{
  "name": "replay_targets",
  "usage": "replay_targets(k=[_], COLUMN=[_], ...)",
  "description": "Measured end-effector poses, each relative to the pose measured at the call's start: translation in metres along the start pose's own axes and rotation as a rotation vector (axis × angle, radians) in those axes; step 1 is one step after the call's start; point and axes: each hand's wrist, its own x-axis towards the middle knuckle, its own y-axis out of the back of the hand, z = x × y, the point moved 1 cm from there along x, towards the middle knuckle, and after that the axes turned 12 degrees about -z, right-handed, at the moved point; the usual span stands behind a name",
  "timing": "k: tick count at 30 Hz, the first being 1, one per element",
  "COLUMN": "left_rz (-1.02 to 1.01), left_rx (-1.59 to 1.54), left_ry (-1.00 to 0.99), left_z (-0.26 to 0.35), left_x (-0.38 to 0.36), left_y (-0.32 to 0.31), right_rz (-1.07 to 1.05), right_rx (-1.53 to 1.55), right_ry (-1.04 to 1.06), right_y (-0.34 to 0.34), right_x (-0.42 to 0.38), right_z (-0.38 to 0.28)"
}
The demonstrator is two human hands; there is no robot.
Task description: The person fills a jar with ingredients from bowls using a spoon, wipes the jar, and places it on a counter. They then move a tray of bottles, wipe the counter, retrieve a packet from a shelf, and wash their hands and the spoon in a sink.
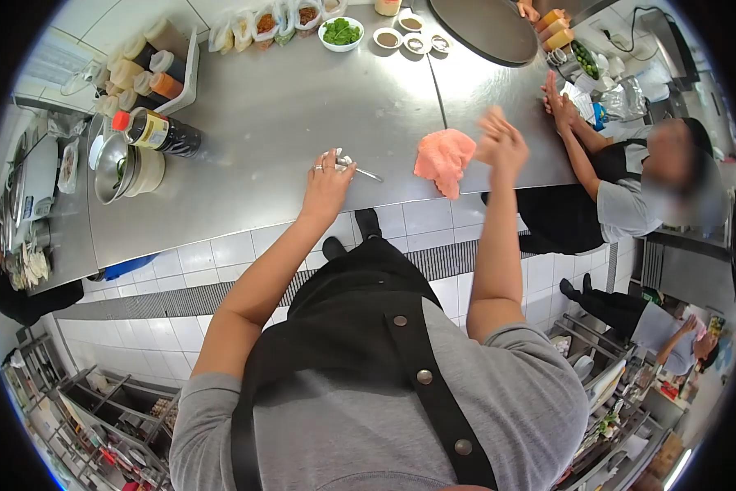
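My left hand [329, 186] rests at the steel table with its fingers curled over a crumpled white piece [343, 159]. A thin metal handle [370, 174] sticks out to the right from under those fingers; what it belongs to is hidden. My right hand [503, 149] is raised near the table's front edge, fingers loosely stretched and a little blurred, with nothing seen in it. Just left of it lies a bunched pink cloth [445, 160], one corner reaching the front edge.
At the left stand a dark sauce bottle [157, 132], metal bowls [114, 168] and a rack of squeeze bottles [189, 78]. Along the back are a bowl of green leaves [341, 34], small sauce dishes [388, 38] and a round dark tray [483, 29]. A co-worker [622, 176] leans in at right.
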Motion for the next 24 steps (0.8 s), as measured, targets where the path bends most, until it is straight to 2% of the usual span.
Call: replay_targets(k=[1, 3, 5, 6, 8, 9, 11, 12, 13, 15, 16, 18, 20, 22, 24], left_rz=[-0.003, 0.067, 0.074, 0.081, 0.076, 0.068, 0.066, 0.06, 0.058, 0.023, 0.02, 0.083, 0.096, 0.113, 0.089], left_rx=[-0.002, 0.027, 0.015, 0.006, 0.026, 0.045, 0.049, 0.05, 0.056, 0.006, 0.003, -0.015, -0.052, -0.089, -0.252], left_ry=[0.009, -0.029, -0.052, -0.089, -0.11, -0.145, -0.152, -0.171, -0.161, -0.169, -0.154, -0.197, -0.158, -0.112, 0.032], left_z=[0.0, -0.001, -0.003, -0.005, -0.011, -0.012, -0.014, -0.017, -0.019, -0.02, -0.021, -0.026, -0.033, -0.04, -0.051], left_x=[-0.003, -0.005, -0.007, -0.008, -0.007, -0.005, -0.002, -0.002, -0.001, -0.003, -0.005, -0.007, -0.011, -0.022, -0.035], left_y=[-0.003, -0.008, -0.008, -0.008, -0.007, -0.006, -0.004, -0.003, 0.0, 0.003, 0.003, 0.004, 0.005, 0.009, 0.017], right_rz=[0.091, 0.084, 0.112, 0.096, 0.079, 0.072, 0.177, 0.171, 0.161, 0.089, 0.073, 0.211, 0.349, 0.06, -0.323], right_rx=[0.046, 0.072, 0.25, 0.251, -1.143, -1.139, -1.189, -1.196, -1.189, -1.278, -1.28, -1.442, -1.729, -1.614, -0.881], right_ry=[-0.015, 0.051, -0.155, -0.157, 0.02, 0.026, 0.271, 0.188, 0.19, -0.034, -0.029, -0.301, -0.203, 0.064, 0.409], right_y=[0.031, 0.094, 0.108, 0.1, 0.074, 0.072, 0.063, 0.057, 0.042, 0.011, -0.013, -0.07, -0.138, -0.179, -0.207], right_x=[0.007, 0.021, 0.009, 0.003, -0.006, 0.007, 0.049, 0.072, 0.089, 0.121, 0.132, 0.138, 0.11, 0.052, -0.038], right_z=[0.018, 0.079, 0.098, 0.105, 0.116, 0.124, 0.135, 0.14, 0.135, 0.11, 0.104, 0.1, 0.104, 0.117, 0.064])
